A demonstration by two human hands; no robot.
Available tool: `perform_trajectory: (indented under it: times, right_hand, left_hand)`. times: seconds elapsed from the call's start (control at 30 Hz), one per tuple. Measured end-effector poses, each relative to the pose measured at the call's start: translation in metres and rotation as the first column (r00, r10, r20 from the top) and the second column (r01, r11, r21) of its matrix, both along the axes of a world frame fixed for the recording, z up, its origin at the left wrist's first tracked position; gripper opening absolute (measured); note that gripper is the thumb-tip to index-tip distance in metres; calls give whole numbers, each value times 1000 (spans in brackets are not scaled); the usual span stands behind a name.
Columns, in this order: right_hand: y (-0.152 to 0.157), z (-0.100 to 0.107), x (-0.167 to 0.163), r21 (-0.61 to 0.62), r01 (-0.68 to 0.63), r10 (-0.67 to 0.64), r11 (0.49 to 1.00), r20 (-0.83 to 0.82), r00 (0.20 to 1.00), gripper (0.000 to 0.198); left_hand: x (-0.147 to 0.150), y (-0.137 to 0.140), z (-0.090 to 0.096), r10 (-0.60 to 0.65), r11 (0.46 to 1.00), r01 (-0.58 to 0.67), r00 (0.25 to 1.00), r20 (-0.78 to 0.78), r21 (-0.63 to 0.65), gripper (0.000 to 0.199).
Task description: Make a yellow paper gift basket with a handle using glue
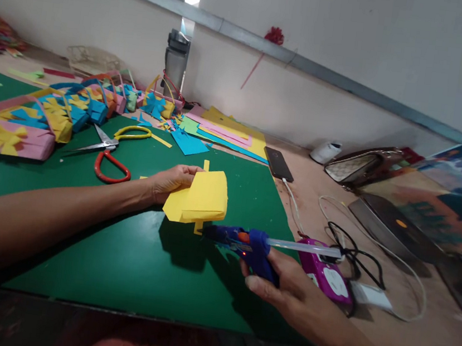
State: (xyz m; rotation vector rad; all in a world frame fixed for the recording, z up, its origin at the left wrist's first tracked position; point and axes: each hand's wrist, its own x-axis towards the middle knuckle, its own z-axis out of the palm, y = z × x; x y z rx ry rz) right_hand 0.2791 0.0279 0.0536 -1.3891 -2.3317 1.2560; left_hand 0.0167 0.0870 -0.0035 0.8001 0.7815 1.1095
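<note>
My left hand (177, 182) grips a folded yellow paper box (207, 195) from behind its left side, so some fingers are hidden. Narrow yellow strips stick out above and below the box, which is held over the green mat (119, 260). Wrapped around the handle of a blue glue gun (261, 252) is my right hand (284, 286). A clear glue stick (306, 248) juts from the gun's back, and a small red light glows on its side. The gun's dark nozzle is at the lower yellow strip; whether it touches cannot be made out.
Open scissors (110, 144) with red and yellow handles lie left. Several small paper baskets (20, 139) stand behind them. Coloured paper sheets (228, 130), a phone (278, 163) and a grey bottle (176, 62) are farther back. A purple power strip (326, 271) with cables sits right.
</note>
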Motion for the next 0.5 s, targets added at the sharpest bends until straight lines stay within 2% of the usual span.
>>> perform_trajectory:
  times: [0.27,0.5]
  right_hand:
    - [-1,0,2,-24,29,-28,999,55,998,32]
    - [0,1,0,38,40,-41,998,42,998,25]
  left_hand:
    - [-1,2,-4,-25,999,26,1000,8,-21,21]
    - [0,3,-4,-24,1000,24,1000,-5,1,21]
